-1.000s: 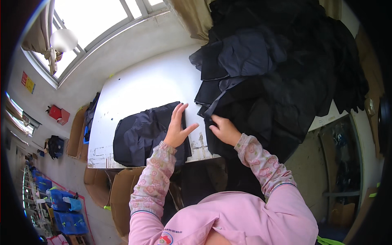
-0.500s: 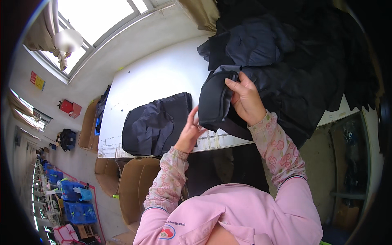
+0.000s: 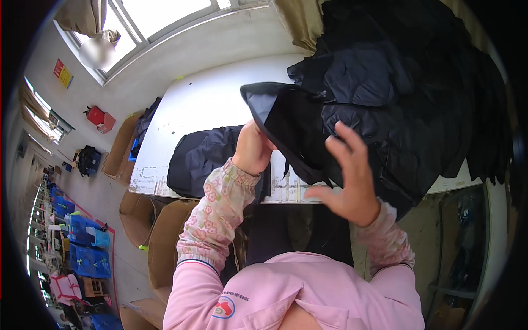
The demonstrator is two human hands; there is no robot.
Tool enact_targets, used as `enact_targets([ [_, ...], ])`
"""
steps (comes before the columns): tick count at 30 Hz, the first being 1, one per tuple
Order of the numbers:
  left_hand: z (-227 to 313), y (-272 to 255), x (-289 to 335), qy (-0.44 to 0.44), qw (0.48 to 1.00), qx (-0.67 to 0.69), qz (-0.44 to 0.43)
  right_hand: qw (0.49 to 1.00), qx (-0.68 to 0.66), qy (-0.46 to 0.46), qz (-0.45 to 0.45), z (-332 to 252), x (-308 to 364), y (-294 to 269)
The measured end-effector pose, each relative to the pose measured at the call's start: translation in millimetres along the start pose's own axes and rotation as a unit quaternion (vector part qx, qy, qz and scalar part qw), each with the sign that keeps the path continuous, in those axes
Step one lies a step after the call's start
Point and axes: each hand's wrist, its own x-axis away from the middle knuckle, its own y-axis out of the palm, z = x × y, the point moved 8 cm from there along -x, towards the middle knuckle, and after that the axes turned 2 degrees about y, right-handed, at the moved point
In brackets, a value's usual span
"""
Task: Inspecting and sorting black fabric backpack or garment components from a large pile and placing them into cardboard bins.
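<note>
A black fabric piece (image 3: 294,118) with a grey inner side is held up over the table, spread so that a dark hollow shows between its layers. My left hand (image 3: 253,149) grips its left edge; the fingertips are partly hidden behind the cloth. My right hand (image 3: 352,184) is off the piece, to its lower right, fingers spread and nothing in them. Left of my left hand, a folded black fabric piece (image 3: 198,159) lies flat at the table's near edge. A big heap of black garments (image 3: 423,104) covers the right side.
The white table (image 3: 220,91) has a worn, stained front edge. Brown cardboard boxes (image 3: 168,236) stand below it at the left. A window (image 3: 165,19) with curtains is behind. Blue crates (image 3: 88,258) line the floor far left, and a glass-fronted cabinet (image 3: 459,236) stands at lower right.
My left hand has taken hold of the fabric piece's left edge. My right hand has let go and come down nearer to me. The piece has been opened out, and the view has shifted slightly.
</note>
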Motion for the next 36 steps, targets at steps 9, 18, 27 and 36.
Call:
enact_targets([
  [9, 26, 76, 23, -0.046, 0.949, 0.162, -0.266, 0.992, -0.056, 0.090, 0.062, 47, -3, 32],
  [18, -34, 61, 55, 0.211, 0.838, -0.412, -0.291, 0.836, -0.478, 0.268, 0.016, 86, -33, 11],
  [27, -102, 24, 52, 0.262, 0.793, -0.474, -0.278, 0.713, -0.613, 0.339, 0.004, 84, -29, 6],
  [36, 0, 46, 39, 0.327, 0.892, -0.291, -0.115, 0.912, -0.016, 0.152, -0.381, 38, 30, 52],
])
